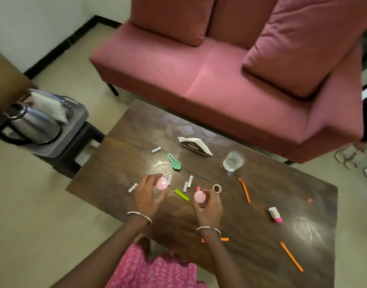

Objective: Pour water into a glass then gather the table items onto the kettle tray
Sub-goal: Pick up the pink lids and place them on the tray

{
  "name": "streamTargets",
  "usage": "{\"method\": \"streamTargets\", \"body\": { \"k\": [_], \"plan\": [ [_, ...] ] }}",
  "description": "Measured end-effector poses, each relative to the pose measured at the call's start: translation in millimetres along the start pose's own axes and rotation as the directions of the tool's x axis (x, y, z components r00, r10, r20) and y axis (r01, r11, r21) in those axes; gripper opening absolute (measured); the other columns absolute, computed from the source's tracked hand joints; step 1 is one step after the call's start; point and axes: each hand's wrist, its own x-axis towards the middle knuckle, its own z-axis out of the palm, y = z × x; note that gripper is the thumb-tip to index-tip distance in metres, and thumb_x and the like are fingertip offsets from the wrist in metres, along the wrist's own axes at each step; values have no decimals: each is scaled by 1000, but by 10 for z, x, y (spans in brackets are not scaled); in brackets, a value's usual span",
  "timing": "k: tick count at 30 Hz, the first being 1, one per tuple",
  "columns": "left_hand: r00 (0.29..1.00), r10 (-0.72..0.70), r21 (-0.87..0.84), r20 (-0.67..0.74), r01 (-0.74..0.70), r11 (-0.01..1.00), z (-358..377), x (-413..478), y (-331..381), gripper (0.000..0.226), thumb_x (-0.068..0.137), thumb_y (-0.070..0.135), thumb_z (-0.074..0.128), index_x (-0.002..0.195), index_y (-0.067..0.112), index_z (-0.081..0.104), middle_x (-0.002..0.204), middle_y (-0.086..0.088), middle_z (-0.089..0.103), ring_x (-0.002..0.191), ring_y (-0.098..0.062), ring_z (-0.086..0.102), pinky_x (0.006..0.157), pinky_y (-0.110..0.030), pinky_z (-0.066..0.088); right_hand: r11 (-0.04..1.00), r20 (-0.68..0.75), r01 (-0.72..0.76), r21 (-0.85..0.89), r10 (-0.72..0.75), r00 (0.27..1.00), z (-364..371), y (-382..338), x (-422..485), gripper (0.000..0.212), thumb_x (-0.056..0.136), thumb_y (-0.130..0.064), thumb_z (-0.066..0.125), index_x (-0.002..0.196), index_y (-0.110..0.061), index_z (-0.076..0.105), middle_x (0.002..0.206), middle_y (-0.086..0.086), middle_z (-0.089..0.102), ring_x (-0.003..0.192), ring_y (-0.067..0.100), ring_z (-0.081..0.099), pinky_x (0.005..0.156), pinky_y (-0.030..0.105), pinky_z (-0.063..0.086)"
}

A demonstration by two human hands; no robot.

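My left hand (pixel 146 196) grips a round pink disc (pixel 162 183) above the dark wooden table (pixel 251 225). Another pink disc (pixel 200 196) is pinched in my right hand (pixel 209 206). A clear glass (pixel 233 160) with water stands at the table's far side. The steel kettle (pixel 33 124) sits on a grey tray (pixel 74 129) on a stool to the left. Loose on the table lie several small white tubes (pixel 187 183), a green clip (pixel 174 162), a green strip (pixel 181 194), a tape ring (pixel 217 187) and orange strips (pixel 244 190).
A napkin holder (pixel 194 146) stands at the table's far edge. A small pink-capped bottle (pixel 275 214) lies to the right, with another orange strip (pixel 291 256) near the front right. A pink sofa (pixel 230 75) runs behind the table.
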Motion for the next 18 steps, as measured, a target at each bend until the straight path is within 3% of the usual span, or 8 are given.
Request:
{"method": "streamTargets", "body": {
  "k": [7, 11, 15, 18],
  "plan": [
    [978, -139, -61, -153, 131, 990, -922, -135, -581, 38, 72, 17, 80, 107, 12, 66, 100, -3, 61, 83, -21, 63, 78, -42, 53, 983, 130, 183, 9, -183, 975, 664, -958, -306, 26, 67, -6, 76, 90, -9, 65, 87, 6, 66, 82, 27, 63, 73, 42, 52],
    [953, -216, -115, -213, 195, 974, -1444, -170, -1063, 40, 70, 17, 81, 107, 16, 66, 100, 1, 59, 85, -16, 61, 79, -35, 54, 968, 152, 250, 0, -247, 957, 1164, -1517, -534, 26, 67, -7, 78, 90, -7, 66, 86, 7, 68, 79, 24, 63, 72, 31, 48],
    [949, -221, -129, -227, 195, 972, -1998, -197, -1596, 42, 70, 19, 82, 108, 24, 65, 100, 7, 56, 85, -12, 61, 74, -25, 53, 956, 164, 286, 61, -292, 942, 1724, -2038, -886, 26, 66, -6, 79, 87, -9, 64, 80, 2, 66, 71, 18, 60, 61, 6, 38],
    [939, -243, -109, -243, 222, 969, -2465, -166, -2027, 43, 69, 19, 82, 108, 27, 66, 99, 9, 55, 83, -10, 61, 72, -23, 51, 953, 188, 288, 88, -300, 935, 2212, -2423, -1154, 27, 67, -8, 79, 88, -12, 63, 83, 0, 65, 73, 16, 59, 64, 7, 42]
  ]
}}
